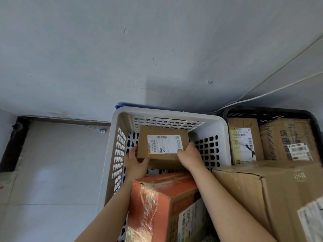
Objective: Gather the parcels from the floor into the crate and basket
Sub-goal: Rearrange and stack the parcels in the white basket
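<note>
Hands hold the load between them. The left hand [135, 161] is curled round the near left corner of the small brown parcel [162, 145], thumb on the left side and fingers underneath. The right hand [189, 157] clasps the near right corner, fingers wrapped over the edge beside the white label. Both grip firmly, and neither is nearer than the other; they share the box evenly.

The parcel's long axis runs left to right, straight across from one hand to the other, with its label facing up. It sits inside the white basket [174, 115], in the far half, close to the far wall and roughly centred between the side walls. Whether it already rests on the basket's bottom or hangs just above it cannot be told.

That gap is what the coming move turns on. My judgement is that the box only needs to go straight down and be released, with no turning.

An orange box [157, 198] fills the basket's near half, and both forearms pass on either side of it. Touching the basket's right wall stands the black crate [271, 110], which holds a tall labelled parcel [243, 140] and a printed carton [286, 137]. A large cardboard box [262, 189] lies over the crate's near edge.
</note>
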### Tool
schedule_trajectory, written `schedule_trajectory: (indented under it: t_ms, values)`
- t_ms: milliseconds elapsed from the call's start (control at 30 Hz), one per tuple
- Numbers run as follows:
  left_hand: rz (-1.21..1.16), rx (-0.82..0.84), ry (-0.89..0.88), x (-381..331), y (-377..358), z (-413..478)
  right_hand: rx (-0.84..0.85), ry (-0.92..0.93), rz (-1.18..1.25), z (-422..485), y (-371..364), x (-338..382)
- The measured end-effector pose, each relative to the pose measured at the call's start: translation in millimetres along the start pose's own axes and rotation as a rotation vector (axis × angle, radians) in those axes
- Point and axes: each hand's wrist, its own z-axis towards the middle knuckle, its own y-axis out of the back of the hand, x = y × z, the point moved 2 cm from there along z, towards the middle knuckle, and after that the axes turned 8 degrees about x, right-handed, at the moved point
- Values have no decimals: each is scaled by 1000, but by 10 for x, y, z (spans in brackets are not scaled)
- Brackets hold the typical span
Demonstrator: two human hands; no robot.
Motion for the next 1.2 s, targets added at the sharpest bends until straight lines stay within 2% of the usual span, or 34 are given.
schedule_trajectory:
  t_ms: [100,167,233,300,400,467,533,633,733,833,900,1000,1133,1200]
  values:
    - [80,61,-49,-31,-37,99,139,-84,43,63,-64,-47]
    - [74,84,-21,-32,-32,164,174,-111,132,67,-87,-45]
    - [14,68,118,-89,6,160,78,-65,192,49,-42,-7]
    - [-155,63,263,-183,114,37,-69,54,210,-79,86,92]
    - [-446,198,255,-404,356,-449,-153,217,243,-464,270,223]
    - [-366,247,177,-470,481,-860,-150,284,243,-783,278,204]
    - [-128,271,82,-374,513,-1194,-146,309,125,-1018,121,30]
    - [101,322,62,-136,438,-1417,-110,163,-74,-1181,-257,-369]
    - [104,292,82,25,373,-1302,-182,47,225,-1293,-446,-675]
    - [116,275,50,15,337,-1241,-215,95,425,-1372,-486,-733]
    - [110,273,-10,-63,365,-1270,-266,169,465,-1447,-424,-657]
    - [104,171,-123,-298,467,-1204,-258,309,512,-1470,-243,-440]
    - [143,89,-226,-686,324,-942,-250,419,380,-1175,4,-93]
    - [123,59,-218,-770,195,-825,-241,446,285,-1014,24,4]
